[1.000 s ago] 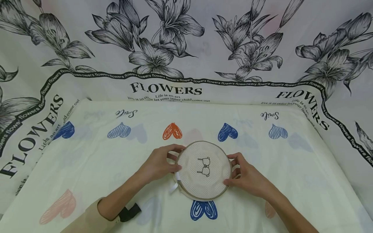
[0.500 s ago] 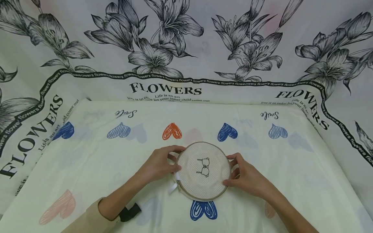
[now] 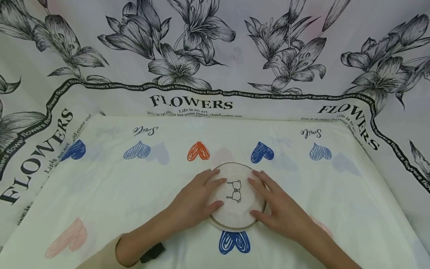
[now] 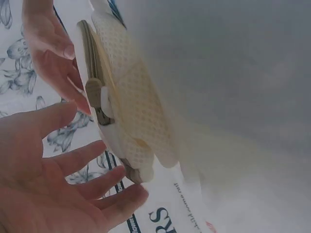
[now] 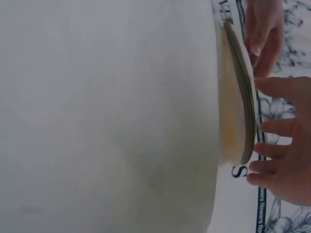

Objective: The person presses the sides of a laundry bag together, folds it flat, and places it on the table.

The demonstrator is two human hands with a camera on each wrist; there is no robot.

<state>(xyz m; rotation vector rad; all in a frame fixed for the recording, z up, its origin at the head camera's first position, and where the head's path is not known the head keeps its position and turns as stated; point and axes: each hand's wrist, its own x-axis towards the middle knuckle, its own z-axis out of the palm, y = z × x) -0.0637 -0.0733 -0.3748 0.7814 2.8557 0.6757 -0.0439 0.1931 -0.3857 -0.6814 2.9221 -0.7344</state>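
Observation:
A round cream mesh laundry bag (image 3: 235, 211) lies on the table with a small bra outline on its top. My left hand (image 3: 193, 201) is over its left side, fingers spread and fairly straight. Over the opposite side spreads my right hand (image 3: 282, 207), fingertips at the top and rim. In the left wrist view the bag (image 4: 136, 97) shows honeycomb mesh, a beige zipper and a zipper pull (image 4: 93, 92) beside my loosely extended fingers. From the right wrist, the zipper edge (image 5: 247, 97) runs next to my right fingertips. Neither hand grips the bag.
A pale cloth (image 3: 111, 201) printed with hearts and "Smile" covers the table. Behind it hangs a white curtain (image 3: 235, 71) with black lily drawings and the word "FLOWERS". A dark band (image 3: 152, 252) sits by the left sleeve (image 3: 107, 256).
Both hands have let go of the bag's rim, where they held it from the sides, and moved inward over its top with fingers spread. The bag has stayed nearly in place.

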